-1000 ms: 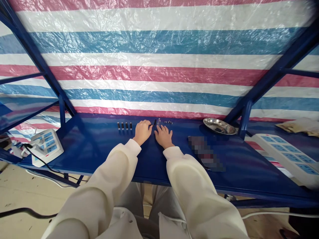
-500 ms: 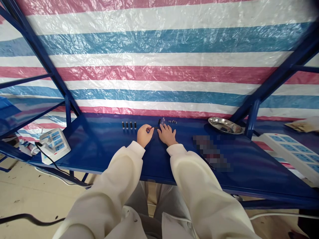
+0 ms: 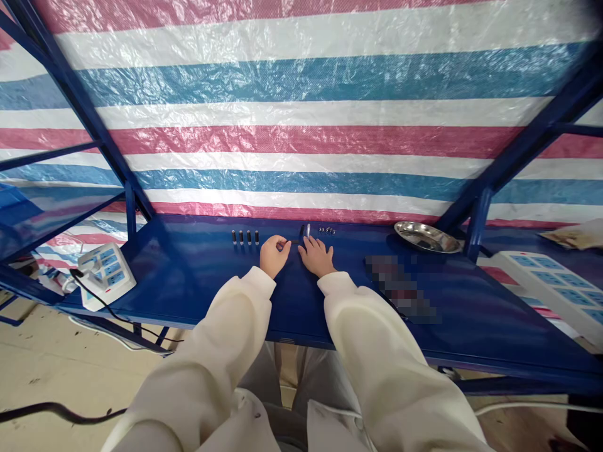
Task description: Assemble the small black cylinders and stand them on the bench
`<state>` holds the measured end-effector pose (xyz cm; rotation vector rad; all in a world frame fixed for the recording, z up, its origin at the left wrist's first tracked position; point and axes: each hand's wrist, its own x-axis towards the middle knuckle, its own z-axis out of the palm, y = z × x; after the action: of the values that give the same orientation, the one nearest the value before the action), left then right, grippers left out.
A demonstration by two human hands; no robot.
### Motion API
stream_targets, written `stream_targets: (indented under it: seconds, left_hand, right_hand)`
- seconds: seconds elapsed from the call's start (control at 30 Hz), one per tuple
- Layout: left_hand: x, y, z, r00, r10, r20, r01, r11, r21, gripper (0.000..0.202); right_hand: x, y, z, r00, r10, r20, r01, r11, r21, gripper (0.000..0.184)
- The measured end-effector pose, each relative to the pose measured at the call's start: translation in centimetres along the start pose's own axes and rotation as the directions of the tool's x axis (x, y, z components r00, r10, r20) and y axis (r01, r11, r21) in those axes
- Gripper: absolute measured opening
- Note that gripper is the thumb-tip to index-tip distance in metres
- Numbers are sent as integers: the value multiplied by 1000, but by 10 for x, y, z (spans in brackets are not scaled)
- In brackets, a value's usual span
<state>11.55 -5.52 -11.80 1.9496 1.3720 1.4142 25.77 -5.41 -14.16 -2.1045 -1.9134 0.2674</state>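
Observation:
My left hand (image 3: 274, 255) is closed in a pinch on a thin dark piece (image 3: 294, 242) that points toward my right hand. My right hand (image 3: 316, 256) lies on the table with fingers spread and nothing visibly held. Its fingertips are just below a small whitish, see-through piece (image 3: 308, 230), and I cannot tell whether they touch it. Beside that piece is a short black piece (image 3: 302, 230). Left of my left hand, several small dark cylinders with pale lower ends (image 3: 249, 237) form a row. Several tiny shiny metal parts (image 3: 326, 231) lie right of the whitish piece.
The blue table (image 3: 202, 276) has a striped sheet (image 3: 301, 141) behind it. A shiny steel dish (image 3: 426, 237) sits at the right rear, near a blurred-out object (image 3: 400, 289). Power strips stand left (image 3: 106, 276) and right (image 3: 551, 295), with a black cable at the left.
The see-through pieces by my right fingertips looked spread apart and now appear lined up as one upright shape. My right fingers have drawn slightly back. The left hand keeps its pinch.

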Motion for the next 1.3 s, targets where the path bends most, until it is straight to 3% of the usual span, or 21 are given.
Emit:
stream_targets:
  seconds: [0.17, 0.3, 0.43, 0.57, 0.67, 0.73, 0.9, 1.03, 1.3]
  left_hand:
    - [0, -3, 2, 1000, 0, -25, -1, 999, -40, 7]
    - [1, -3, 2, 998, -54, -40, 50, 994, -93, 6]
    - [4, -4, 1, 989, -139, -52, 129, 978, -165, 7]
    - [5, -4, 0, 978, -203, -53, 187, 958, -219, 8]
    - [5, -4, 0, 972, -229, -45, 214, 951, -222, 7]
    - [5, -4, 0, 972, -234, -35, 222, 953, -206, 7]
    - [4, -5, 0, 969, -243, -37, 230, 951, -207, 8]
    - [4, -4, 0, 970, -242, -32, 231, 952, -203, 8]
    - [4, -3, 0, 970, -243, -27, 231, 948, -220, 7]
  right_hand:
    - [-9, -4, -2, 998, -50, -37, 52, 997, 52, 49]
    - [-9, -3, -1, 973, -113, -203, 145, 978, 151, 42]
    - [0, 3, 0, 887, -124, -444, 287, 903, 321, 33]
    - [8, 10, 1, 804, 3, -595, 343, 814, 468, 24]
    - [9, 12, 1, 824, 67, -563, 287, 806, 517, 23]
    - [6, 10, 1, 854, 34, -518, 258, 839, 480, 23]
    - [-5, 1, -5, 952, -149, -267, 205, 959, 197, 29]
    - [-13, -5, -13, 983, -162, -89, 164, 986, 23, 27]
    - [-16, -7, -20, 997, -39, -72, 36, 998, -47, 16]
